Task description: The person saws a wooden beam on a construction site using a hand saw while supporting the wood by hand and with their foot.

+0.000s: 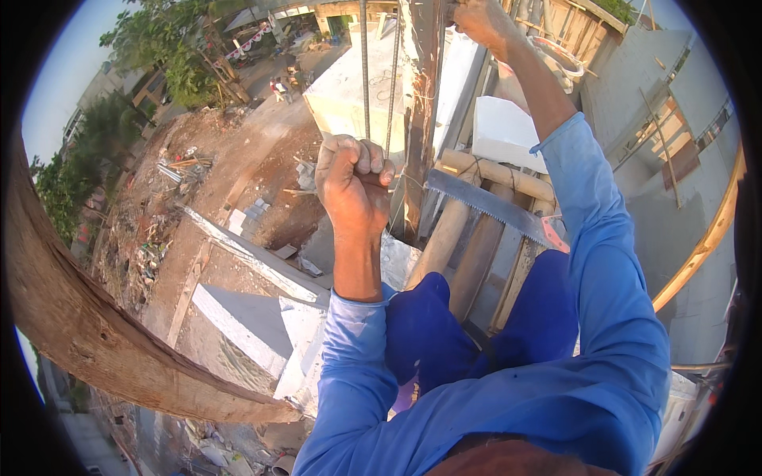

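Observation:
My left hand point(355, 184) is closed in front of me, its fingers curled round a ribbed steel bar point(365, 67) that rises from the fist. A second steel bar point(393, 83) runs beside it. Up at the picture's top edge, my right hand point(486, 25) is bent beside a rough wooden post point(419, 103). Its fingertips are partly cut off, and what they hold is hidden. A handsaw point(488, 205) with a reddish handle lies across round poles point(454, 230) just above my knees.
A white block point(505, 127) stands beyond the poles. A thick timber point(119, 341) curves past on my left. Far below lies a dirt yard point(262, 143) with rubble and people. Grey roof sheets point(698, 230) spread on the right, near a long wooden strip point(706, 246).

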Demonstrator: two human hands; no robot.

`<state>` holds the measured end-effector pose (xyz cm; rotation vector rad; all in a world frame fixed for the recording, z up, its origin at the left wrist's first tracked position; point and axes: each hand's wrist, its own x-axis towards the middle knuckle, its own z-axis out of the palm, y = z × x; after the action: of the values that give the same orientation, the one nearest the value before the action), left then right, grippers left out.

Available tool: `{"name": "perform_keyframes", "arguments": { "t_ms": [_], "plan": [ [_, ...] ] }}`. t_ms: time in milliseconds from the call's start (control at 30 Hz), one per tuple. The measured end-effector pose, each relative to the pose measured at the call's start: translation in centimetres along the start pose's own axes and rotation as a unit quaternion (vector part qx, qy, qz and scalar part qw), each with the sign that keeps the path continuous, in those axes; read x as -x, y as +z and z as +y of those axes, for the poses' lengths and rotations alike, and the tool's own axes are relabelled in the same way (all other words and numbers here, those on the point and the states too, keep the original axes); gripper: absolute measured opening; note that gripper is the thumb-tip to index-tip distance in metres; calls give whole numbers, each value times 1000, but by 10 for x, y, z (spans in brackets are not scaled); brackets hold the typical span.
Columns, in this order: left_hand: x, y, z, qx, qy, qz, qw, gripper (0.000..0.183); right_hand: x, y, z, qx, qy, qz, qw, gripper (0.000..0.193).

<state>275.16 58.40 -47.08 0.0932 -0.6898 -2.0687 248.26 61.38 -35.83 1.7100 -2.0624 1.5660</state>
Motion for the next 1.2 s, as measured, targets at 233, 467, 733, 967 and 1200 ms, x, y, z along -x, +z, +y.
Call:
{"name": "perform_keyframes", "arguments": {
  "t_ms": [233,467,733,967,1200],
  "plan": [
    [15,35,28,-121,96,-27,988,9,96,43,6,-128,162,62,977,22],
    [36,62,-3,-207,109,-36,972,7,127,69,1,-53,-76,150,984,38],
    [58,68,-46,-352,149,-123,916,6,135,63,-16,51,-252,18,966,13],
    [71,71,-41,-308,107,-95,941,5,126,45,4,12,-271,-85,959,13],
    [74,93,-54,-460,191,-243,832,4,133,40,19,-149,-202,-87,964,15]
  ]
}}
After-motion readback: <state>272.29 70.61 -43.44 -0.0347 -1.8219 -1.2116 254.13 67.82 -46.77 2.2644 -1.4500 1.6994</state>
